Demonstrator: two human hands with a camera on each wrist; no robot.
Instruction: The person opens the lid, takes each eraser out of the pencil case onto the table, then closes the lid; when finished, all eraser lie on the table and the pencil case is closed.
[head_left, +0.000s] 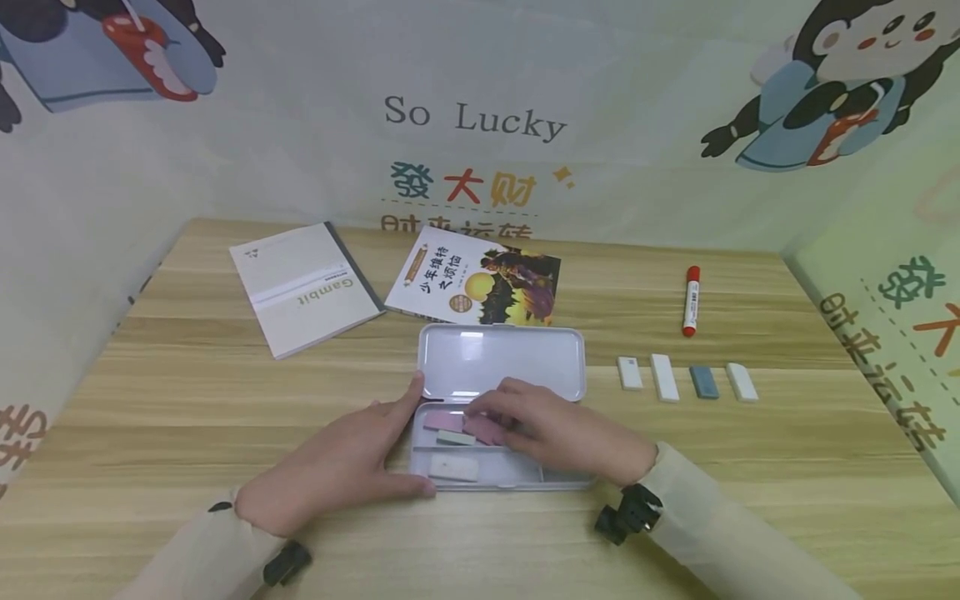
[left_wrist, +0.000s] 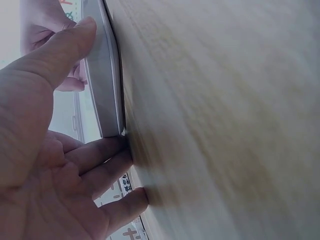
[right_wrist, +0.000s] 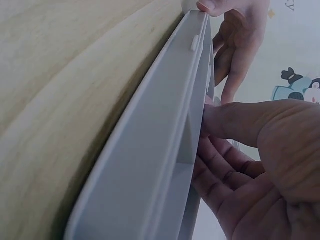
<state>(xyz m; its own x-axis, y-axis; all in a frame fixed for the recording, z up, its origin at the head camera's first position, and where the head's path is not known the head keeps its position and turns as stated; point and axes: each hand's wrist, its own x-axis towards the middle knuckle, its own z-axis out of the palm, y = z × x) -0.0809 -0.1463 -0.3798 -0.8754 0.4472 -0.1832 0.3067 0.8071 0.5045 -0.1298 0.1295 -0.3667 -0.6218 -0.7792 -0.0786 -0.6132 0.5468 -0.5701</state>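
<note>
An opened pale grey pencil case [head_left: 502, 362] lies at the middle of the table, lid tipped back. My left hand [head_left: 337, 458] holds its left end, thumb at the front corner and fingers along the side by the hinge. Reaching into the rear compartment, my right hand [head_left: 551, 429] pinches a pink eraser [head_left: 484, 431] between thumb and fingers; the fingers partly cover it. Beside it lie another pink eraser [head_left: 442, 420] and a pale green eraser [head_left: 455, 437]. A white eraser [head_left: 453, 467] rests in the front compartment.
Right of the case stand several erasers in a row, among them a blue one [head_left: 703, 382] and a long white one [head_left: 664, 378]. A red marker [head_left: 692, 302] lies behind them. A notebook [head_left: 303, 292] and an illustrated book [head_left: 476, 279] lie at the back.
</note>
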